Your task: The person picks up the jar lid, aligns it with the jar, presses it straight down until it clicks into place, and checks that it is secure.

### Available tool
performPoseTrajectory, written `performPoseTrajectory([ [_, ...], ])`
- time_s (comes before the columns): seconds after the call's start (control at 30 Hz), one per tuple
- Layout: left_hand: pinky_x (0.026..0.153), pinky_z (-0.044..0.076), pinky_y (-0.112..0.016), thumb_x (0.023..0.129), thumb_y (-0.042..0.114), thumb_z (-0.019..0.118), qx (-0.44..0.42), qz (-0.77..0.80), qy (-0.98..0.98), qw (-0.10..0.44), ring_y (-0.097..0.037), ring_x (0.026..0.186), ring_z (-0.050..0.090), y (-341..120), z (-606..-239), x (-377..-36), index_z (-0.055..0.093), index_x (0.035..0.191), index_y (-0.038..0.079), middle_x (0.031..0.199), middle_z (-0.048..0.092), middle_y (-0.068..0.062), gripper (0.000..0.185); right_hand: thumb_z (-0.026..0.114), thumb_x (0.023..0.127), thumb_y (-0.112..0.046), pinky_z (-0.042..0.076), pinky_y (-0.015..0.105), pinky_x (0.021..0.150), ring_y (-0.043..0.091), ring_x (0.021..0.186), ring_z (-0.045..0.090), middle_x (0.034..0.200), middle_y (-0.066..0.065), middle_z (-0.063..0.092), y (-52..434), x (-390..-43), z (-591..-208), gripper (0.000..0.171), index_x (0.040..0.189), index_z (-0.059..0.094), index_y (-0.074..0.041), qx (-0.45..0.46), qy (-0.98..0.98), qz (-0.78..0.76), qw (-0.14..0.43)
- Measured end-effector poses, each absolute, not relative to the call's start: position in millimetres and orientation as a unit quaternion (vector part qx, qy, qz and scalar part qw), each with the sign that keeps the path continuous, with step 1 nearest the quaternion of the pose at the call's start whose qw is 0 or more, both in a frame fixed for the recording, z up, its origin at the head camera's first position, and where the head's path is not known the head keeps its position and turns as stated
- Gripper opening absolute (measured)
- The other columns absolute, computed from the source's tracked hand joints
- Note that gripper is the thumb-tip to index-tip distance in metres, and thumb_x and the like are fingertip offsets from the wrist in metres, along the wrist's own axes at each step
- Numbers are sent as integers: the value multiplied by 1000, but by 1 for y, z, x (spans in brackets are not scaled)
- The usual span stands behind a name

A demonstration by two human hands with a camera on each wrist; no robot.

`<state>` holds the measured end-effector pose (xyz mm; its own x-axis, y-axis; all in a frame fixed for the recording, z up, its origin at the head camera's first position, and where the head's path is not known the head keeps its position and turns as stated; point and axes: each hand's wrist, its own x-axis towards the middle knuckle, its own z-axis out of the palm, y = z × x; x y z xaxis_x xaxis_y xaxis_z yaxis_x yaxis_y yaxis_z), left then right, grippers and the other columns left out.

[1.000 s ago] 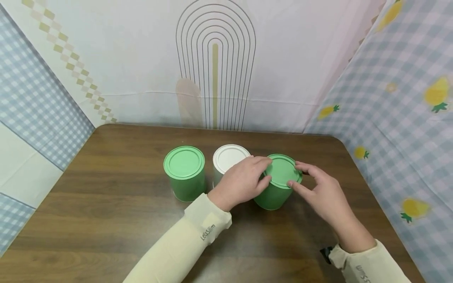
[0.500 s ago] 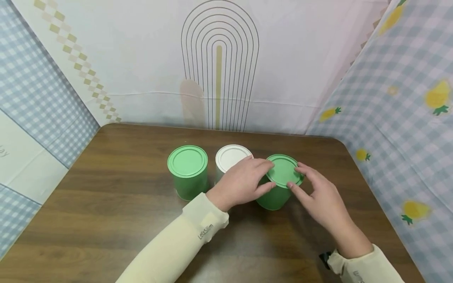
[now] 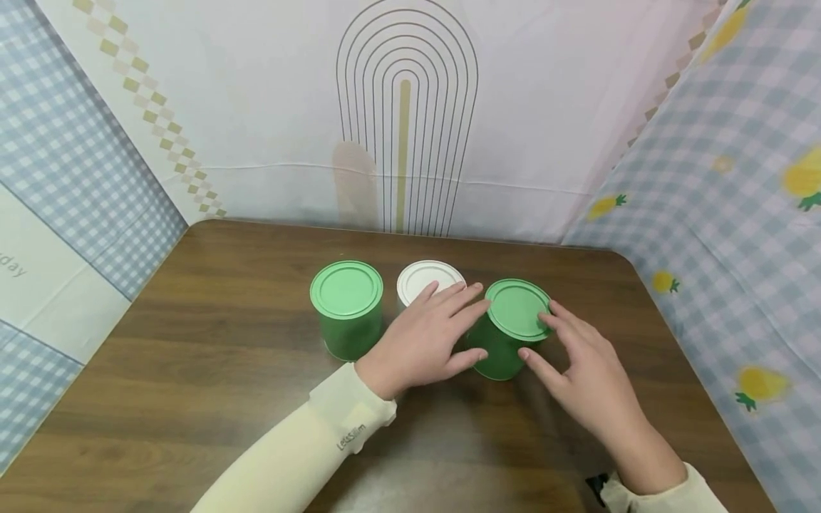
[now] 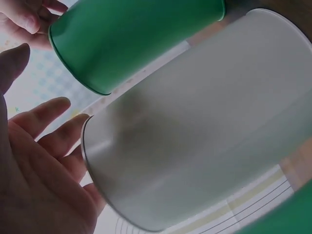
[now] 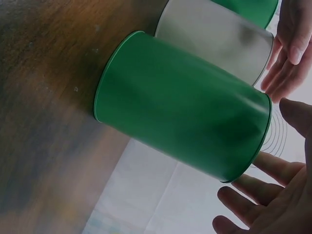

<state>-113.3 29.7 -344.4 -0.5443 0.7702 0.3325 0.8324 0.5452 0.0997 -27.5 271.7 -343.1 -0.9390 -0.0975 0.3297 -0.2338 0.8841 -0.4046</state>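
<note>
Three lidded tin cans stand in a row on the table: a green can (image 3: 346, 288) at left, a white can (image 3: 426, 273) in the middle and another green can (image 3: 516, 310) at right. My left hand (image 3: 423, 340) hovers over the white can with fingers spread, partly covering it. In the left wrist view, some fingers lie by the rim of the white can (image 4: 195, 126); contact is unclear. My right hand (image 3: 586, 377) is at the right green can's lid edge, thumb and fingers apart. The right wrist view shows that green can (image 5: 185, 107) upright, fingertips near its rim.
The brown wooden table (image 3: 212, 342) has its back edge against a white patterned cloth (image 3: 276, 107). Blue checked cloth (image 3: 693, 192) hangs along the right side, and more checked cloth (image 3: 70, 107) along the left.
My left hand has drawn left and back from the right green can's lid, its fingers spreading over the white can. My right hand has lowered slightly at the lid edge. The cans look unmoved.
</note>
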Motion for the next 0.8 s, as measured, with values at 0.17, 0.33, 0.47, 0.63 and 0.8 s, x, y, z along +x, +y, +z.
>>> performPoseTrajectory([
  [0.17,121,26,-50,96,55,59,-451,-125,-874,131,-25,146,36,20,-345,-109,49,148,15,159,39,-6,67,78,87,-40,23,64,116,48,133,45,151,22,45,272,-25,-345,68,139,56,-2,93,-961,208,156],
  [0.33,120,26,-54,95,59,57,-440,-123,-877,149,-27,148,33,10,-346,-105,47,150,17,161,36,-6,70,78,85,-46,15,62,120,43,139,40,155,19,41,271,-24,-345,74,142,54,-4,102,-963,188,164],
  [0.47,119,27,-55,93,61,58,-436,-123,-874,176,-28,147,34,3,-348,-101,49,149,17,159,39,-7,71,76,85,-50,14,63,120,41,143,36,159,16,35,270,-21,-345,80,147,50,-6,113,-966,169,163],
  [0.63,119,25,-56,91,65,58,-423,-117,-877,194,-30,146,36,-7,-346,-95,47,150,20,157,41,-8,75,75,85,-53,14,64,120,43,145,31,161,17,31,268,-15,-344,84,151,46,-8,126,-967,153,162],
  [0.8,119,23,-59,90,69,56,-406,-110,-887,190,-32,147,32,-18,-344,-88,43,153,24,161,35,-7,78,74,84,-57,8,65,119,43,147,26,164,16,25,266,-9,-344,89,153,42,-11,127,-970,139,155],
])
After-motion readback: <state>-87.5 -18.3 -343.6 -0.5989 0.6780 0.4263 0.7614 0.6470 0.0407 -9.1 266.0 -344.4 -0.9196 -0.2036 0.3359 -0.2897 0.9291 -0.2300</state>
